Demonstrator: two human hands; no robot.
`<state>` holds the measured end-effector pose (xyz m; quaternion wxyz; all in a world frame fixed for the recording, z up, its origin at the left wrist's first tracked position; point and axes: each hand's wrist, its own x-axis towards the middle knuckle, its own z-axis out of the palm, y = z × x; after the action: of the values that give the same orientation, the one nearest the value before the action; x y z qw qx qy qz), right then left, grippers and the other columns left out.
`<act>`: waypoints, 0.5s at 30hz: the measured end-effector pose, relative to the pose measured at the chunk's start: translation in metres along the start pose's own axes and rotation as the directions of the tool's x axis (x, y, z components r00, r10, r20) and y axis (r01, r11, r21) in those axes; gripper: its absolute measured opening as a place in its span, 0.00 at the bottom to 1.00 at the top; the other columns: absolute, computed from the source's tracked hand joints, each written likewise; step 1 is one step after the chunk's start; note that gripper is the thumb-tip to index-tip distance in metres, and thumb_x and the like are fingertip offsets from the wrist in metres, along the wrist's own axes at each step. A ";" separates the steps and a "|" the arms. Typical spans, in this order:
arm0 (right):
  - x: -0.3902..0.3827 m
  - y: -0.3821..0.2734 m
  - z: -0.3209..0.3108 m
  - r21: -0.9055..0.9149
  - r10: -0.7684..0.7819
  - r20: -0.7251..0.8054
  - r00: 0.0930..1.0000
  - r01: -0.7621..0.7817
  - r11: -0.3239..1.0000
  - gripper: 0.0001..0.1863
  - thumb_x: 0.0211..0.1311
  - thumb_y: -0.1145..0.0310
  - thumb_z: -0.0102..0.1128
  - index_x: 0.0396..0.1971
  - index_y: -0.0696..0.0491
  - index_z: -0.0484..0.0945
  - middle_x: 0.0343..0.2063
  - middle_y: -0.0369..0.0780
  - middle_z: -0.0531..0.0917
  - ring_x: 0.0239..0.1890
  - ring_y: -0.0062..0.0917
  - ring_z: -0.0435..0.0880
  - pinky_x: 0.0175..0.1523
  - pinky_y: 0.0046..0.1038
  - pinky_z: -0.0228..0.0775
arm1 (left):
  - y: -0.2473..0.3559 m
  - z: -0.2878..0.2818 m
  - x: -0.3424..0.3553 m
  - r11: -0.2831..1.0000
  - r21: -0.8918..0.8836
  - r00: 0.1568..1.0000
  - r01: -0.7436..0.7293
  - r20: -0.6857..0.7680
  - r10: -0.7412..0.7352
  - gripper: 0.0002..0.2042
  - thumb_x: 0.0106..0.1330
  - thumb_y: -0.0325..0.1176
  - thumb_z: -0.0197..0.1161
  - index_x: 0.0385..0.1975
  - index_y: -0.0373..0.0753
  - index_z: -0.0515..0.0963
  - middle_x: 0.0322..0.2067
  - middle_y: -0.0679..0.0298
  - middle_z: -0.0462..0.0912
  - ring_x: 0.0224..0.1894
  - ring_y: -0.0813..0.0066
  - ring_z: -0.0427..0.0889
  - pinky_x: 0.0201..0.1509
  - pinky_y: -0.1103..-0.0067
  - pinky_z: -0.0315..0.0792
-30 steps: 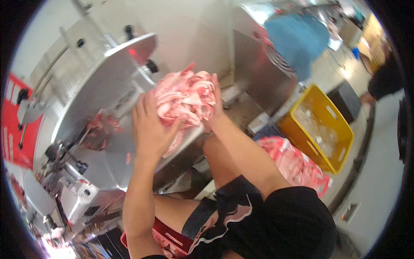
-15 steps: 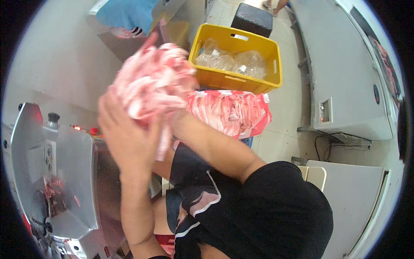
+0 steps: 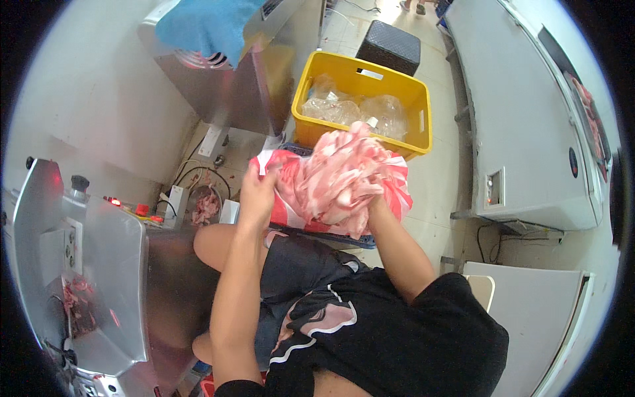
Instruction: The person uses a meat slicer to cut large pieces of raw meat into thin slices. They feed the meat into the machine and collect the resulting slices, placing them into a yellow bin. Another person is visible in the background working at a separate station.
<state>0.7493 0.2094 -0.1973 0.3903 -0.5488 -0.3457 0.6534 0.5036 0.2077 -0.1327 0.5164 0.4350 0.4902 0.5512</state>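
A large heap of thin pink-and-white sliced meat [image 3: 344,175] lies over a red-and-white plastic bag [image 3: 280,210] in front of me. My left hand [image 3: 256,195] pinches the bag's left edge, its fingers closed on the plastic. At the heap's right side, my right hand [image 3: 379,210] grips the slices from below; most of its fingers are buried in the meat. Under the bag, part of a dark blue crate [image 3: 311,239] shows.
Behind the bag stands a yellow crate [image 3: 360,135] with clear plastic bags inside. A black stool [image 3: 390,46] is beyond it. On my left is a metal machine [image 3: 116,278] with meat scraps; a bowl of scraps [image 3: 205,205] sits on the floor. White cabinets [image 3: 529,132] line the right.
The loose bundle of meat moved from the left onto the bag. My left hand left the meat and took the bag's edge; my right hand moved right with the slices.
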 end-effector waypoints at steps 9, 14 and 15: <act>0.075 -0.001 0.039 0.187 -0.051 -0.004 0.999 0.051 0.981 0.27 0.70 0.44 0.44 0.49 0.53 0.76 0.47 0.42 0.81 0.46 0.32 0.83 0.49 0.36 0.79 | 0.034 -0.015 0.029 0.791 -0.318 0.807 0.523 0.485 -0.338 0.15 0.64 0.22 0.55 0.50 0.36 0.71 0.42 0.62 0.79 0.41 0.70 0.84 0.30 0.81 0.77; 0.057 -0.015 -0.015 0.369 -0.014 -0.003 1.000 0.014 0.929 0.26 0.70 0.45 0.44 0.49 0.53 0.77 0.46 0.41 0.82 0.45 0.31 0.83 0.48 0.35 0.80 | 0.028 -0.013 0.021 0.717 -0.393 0.741 0.575 0.622 -0.253 0.28 0.65 0.22 0.54 0.65 0.38 0.57 0.57 0.57 0.69 0.50 0.61 0.81 0.43 0.74 0.81; 0.053 -0.016 -0.031 0.319 0.041 0.081 0.996 -0.065 0.946 0.25 0.70 0.48 0.47 0.52 0.54 0.74 0.47 0.41 0.81 0.41 0.25 0.85 0.45 0.31 0.80 | 0.034 -0.007 0.016 0.717 -0.395 0.743 0.575 0.618 -0.256 0.30 0.64 0.22 0.54 0.67 0.39 0.55 0.59 0.56 0.67 0.51 0.60 0.81 0.45 0.72 0.80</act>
<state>0.7768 0.2645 -0.2112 0.4436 -0.4628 -0.2338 0.7310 0.4901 0.2237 -0.1009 0.8475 0.2679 0.2340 0.3939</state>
